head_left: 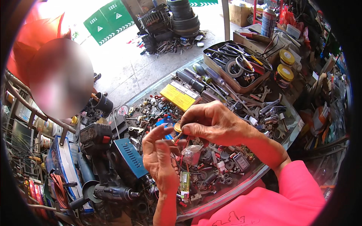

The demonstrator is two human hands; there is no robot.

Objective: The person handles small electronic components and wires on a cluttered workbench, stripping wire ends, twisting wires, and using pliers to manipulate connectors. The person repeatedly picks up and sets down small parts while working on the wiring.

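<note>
Working small rod (pixel 178 138) between hands, likely mid-handling; right hand (pixel 211 124) fingers pinched, seemingly on it; left hand (pixel 162 160) half-curled, can't tell grip; rod above cluttered table (pixel 211 204); next calls for steady pinch

Workshop, repair type: glass-topped bench (pixel 219 199) strewn with loose metal parts (pixel 226 179); spanners (pixel 266 92); metal-rimmed tray (pixel 223 78) of hand tools (pixel 257 60); black cordless power tool (pixel 113 192).

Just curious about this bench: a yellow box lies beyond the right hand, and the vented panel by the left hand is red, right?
Not quite: in the head view, the vented panel by the left hand is blue, not red. The rest holds.
</note>
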